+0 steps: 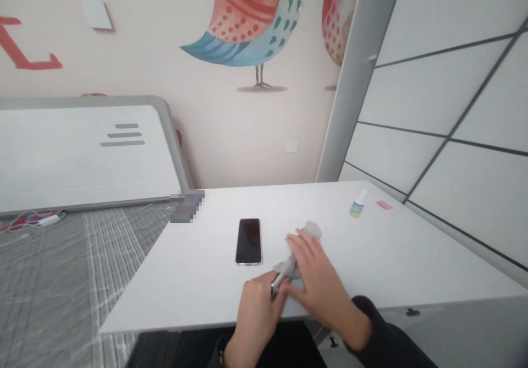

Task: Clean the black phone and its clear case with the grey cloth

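Observation:
My left hand [258,305] is closed around the near end of a long-handled thing with a shiny metal handle [275,287] and a pale round head [312,229]. This thing slants away from me to the right, low over the table. A thin greyish-white cloth [292,269] lies around its middle. My right hand [319,277] presses the cloth against the handle, its fingers over the top and its thumb near my left hand. The right fingers are slightly blurred and cover part of the handle, so its exact kind does not show.
A dark-screened phone [248,241] lies left of my hands on the white table [198,291]. Toward the back right are a small spray bottle [358,205] and a pink piece [384,205]. A pixelated patch [187,206] hides something at the back left corner.

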The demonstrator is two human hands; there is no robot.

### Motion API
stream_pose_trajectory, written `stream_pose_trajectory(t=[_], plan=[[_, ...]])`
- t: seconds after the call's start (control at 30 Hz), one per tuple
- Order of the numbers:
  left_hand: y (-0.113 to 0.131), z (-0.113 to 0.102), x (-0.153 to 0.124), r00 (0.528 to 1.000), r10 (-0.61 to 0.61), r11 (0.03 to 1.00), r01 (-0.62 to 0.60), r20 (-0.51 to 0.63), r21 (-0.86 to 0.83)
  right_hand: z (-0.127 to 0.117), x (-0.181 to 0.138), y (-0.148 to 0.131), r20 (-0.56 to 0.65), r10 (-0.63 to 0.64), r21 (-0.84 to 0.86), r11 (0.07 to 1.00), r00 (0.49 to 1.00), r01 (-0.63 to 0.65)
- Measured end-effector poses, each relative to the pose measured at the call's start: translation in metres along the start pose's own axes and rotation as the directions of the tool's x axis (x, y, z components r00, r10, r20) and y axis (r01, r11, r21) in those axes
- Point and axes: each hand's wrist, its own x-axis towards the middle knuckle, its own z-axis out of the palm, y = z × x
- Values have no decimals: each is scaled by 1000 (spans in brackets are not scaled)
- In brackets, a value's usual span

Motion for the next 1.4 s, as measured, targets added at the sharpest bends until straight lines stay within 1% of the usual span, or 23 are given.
stream_pose_trajectory(t=[0.07,0.13,0.17,0.23,0.27,0.3,0.37,0.43,0.47,0.53,0.6,0.67,0.73,0.83,0.9,0.97,1.0,1.07,1.13,1.2,1.27,1.33,1.4], plan=[[-2,1,0,1000,-9,1000,9,13,12,1,-3,-7,55,-135,99,987,989,129],[-1,1,0,1000,-14,1000,14,0,21,1,-2,-6,67,-168,114,980,983,160],[-1,1,0,1000,-11,1000,11,-8,22,1,-1,-3,46,-122,71,990,992,118],[0,1,0,999,16,1000,-15,-34,20,1,0,1,-46,36,-74,997,998,-39],[-1,2,0,998,35,999,-35,-49,19,2,0,-1,-63,62,-101,993,996,-68],[-2,4,0,996,55,998,-54,-63,19,3,-1,-5,-61,26,-81,996,998,-31],[-6,7,1,992,81,997,-79,-94,27,7,-5,-18,1,-122,27,992,993,122],[-10,9,0,989,95,995,-92,-113,31,8,-6,-24,33,-275,126,955,961,269],[-10,8,-1,988,103,994,-100,-119,33,8,-5,-21,46,-252,142,960,967,243],[-6,4,-3,980,130,991,-128,-149,23,5,1,-7,-45,-107,120,986,993,112],[2,-2,-5,963,160,986,-167,-215,-15,0,6,6,-142,21,139,990,990,-1],[12,-7,-7,944,161,978,-192,-288,-83,-5,10,7,-196,83,236,971,977,-35],[23,-11,-7,937,129,969,-189,-325,-161,-10,11,-5,-229,105,351,936,968,-19],[39,-14,-5,921,100,943,-208,-377,-259,-19,13,-30,-295,153,460,888,943,0],[49,-16,-1,894,110,921,-256,-434,-293,-24,15,-42,-320,201,517,856,926,-7],[57,-19,2,866,155,903,-319,-476,-287,-27,16,-49,-314,247,588,809,917,-17],[60,-21,3,859,188,898,-347,-477,-271,-28,16,-51,-308,268,618,786,913,-22],[64,-23,4,861,255,896,-381,-439,-227,-30,16,-54,-308,300,649,761,903,-31],[65,-23,4,881,291,909,-376,-372,-180,-32,16,-57,-334,326,634,772,884,-45],[63,-20,3,906,301,927,-351,-299,-131,-36,16,-60,-389,319,585,810,864,-36],[59,-16,5,929,286,944,-315,-233,-97,-41,19,-60,-454,226,483,875,862,25],[54,-11,9,952,253,960,-269,-170,-78,-46,21,-58,-490,68,354,927,869,127],[49,-7,17,967,216,973,-225,-137,-51,-49,24,-52,-455,-73,250,946,888,206]])
